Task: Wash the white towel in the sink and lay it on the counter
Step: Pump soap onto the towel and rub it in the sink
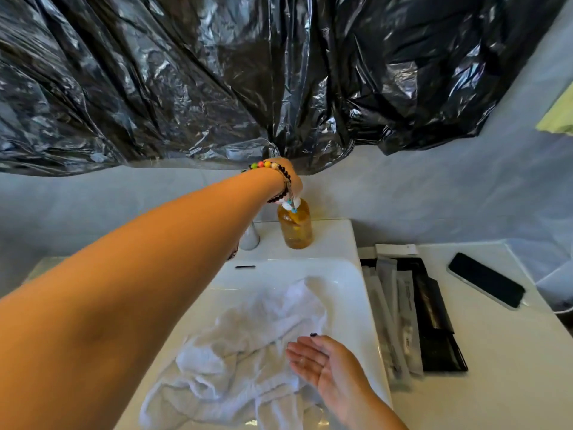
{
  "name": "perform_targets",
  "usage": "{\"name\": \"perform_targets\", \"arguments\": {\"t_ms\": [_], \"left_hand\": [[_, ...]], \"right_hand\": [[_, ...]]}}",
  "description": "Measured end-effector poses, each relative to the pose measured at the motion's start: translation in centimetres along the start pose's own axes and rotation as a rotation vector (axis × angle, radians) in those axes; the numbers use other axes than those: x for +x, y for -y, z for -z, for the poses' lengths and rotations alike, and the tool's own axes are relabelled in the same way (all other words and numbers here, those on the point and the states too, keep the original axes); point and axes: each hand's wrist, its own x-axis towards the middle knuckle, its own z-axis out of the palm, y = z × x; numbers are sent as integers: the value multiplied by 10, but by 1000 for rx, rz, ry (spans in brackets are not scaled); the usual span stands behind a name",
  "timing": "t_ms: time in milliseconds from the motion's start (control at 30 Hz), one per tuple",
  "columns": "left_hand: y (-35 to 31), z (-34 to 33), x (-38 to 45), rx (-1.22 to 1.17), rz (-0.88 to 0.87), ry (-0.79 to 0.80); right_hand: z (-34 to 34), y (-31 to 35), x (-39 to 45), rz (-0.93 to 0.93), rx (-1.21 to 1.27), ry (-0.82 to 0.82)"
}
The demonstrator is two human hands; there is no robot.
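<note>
The white towel (248,346) lies crumpled in the sink (350,274), ready for soap. The left hand (290,178) reaches to twelve o'clock onto the soap bottle (296,228)'s pump; its grip is hidden, so I cannot tell. The right hand (322,361) waits over the towel at five o'clock, palm up, fingers spread, likely to catch soap.

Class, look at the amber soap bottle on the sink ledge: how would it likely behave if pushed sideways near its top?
The amber soap bottle stands tall and narrow on the sink ledge, so it would probably tip rather than slide. It looks mostly full, so likely fairly heavy. The left hand on its pump probably steadies it.
</note>
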Motion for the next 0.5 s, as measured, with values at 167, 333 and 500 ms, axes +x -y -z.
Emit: {"name": "perform_targets", "arguments": {"t_ms": [167, 333, 500], "left_hand": [[-8, -15, 8, -33, -48, -203], [7, -30, 7, -166, -31, -318], [24, -35, -33, -334, -30, -205]], "right_hand": [[-3, 1, 3, -19, -22, 18], [-6, 1, 4, -44, -51, 42], [-11, 0, 10, 66, -74, -20]]}}
